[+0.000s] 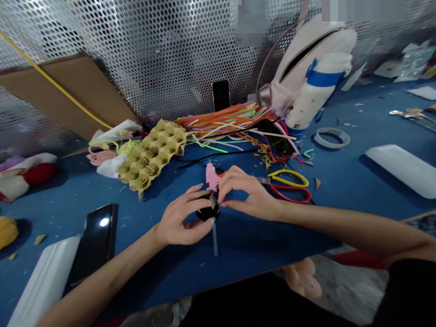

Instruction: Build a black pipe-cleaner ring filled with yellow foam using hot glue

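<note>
Near the middle of the blue table, a small black fuzzy piece with a yellowish bit on it is between my hands. My left hand curls around its left side, fingers on top and thumb below. On the right, my right hand has thumb and index finger pinched at the edge of the piece; anything tiny between them is too small to name. A pink glue gun lies just beyond, its handle partly behind my right hand. A translucent glue stick sticks out toward me from under the black piece.
Pliers with yellow and red handles lie right of my right hand. An egg carton, pipe cleaners, a tape roll and a bottle stand farther back. A phone lies at the left.
</note>
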`<state>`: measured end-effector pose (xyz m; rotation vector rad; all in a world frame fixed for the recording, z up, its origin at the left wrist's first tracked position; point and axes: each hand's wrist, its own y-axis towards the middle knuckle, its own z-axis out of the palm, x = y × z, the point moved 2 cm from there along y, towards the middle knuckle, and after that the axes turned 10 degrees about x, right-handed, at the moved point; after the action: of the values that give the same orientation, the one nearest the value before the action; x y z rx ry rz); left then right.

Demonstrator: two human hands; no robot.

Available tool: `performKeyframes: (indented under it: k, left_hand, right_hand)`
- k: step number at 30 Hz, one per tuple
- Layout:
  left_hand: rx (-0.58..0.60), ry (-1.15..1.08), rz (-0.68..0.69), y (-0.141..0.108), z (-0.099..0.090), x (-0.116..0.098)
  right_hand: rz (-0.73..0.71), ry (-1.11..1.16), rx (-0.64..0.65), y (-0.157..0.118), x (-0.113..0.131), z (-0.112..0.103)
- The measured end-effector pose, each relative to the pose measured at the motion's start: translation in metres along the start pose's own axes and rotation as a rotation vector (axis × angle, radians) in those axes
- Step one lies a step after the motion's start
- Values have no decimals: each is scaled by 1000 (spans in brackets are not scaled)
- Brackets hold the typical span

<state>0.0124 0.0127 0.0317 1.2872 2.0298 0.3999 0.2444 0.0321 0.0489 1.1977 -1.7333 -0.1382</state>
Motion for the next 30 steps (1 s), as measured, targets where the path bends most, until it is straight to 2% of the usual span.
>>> performKeyframes:
  k: [7, 17, 22, 26, 30]
  left_hand:
    - [-1, 5, 37, 3, -1, -2]
    - [-9, 112, 94, 0, 0, -1]
    - [-2, 14, 29, 4, 1, 7]
    - [-58, 30, 167, 3, 3, 11]
    - [-81, -65, 72, -1, 6, 20]
  right_hand:
    - [14, 35, -1, -1, 0, 0]
    - [68, 65, 67, 0, -4, -1]
    - [54, 27, 1, 0, -4, -2]
    - [21, -14, -60, -1, -3, -2]
    - [26, -86, -81, -2, -4, -2]
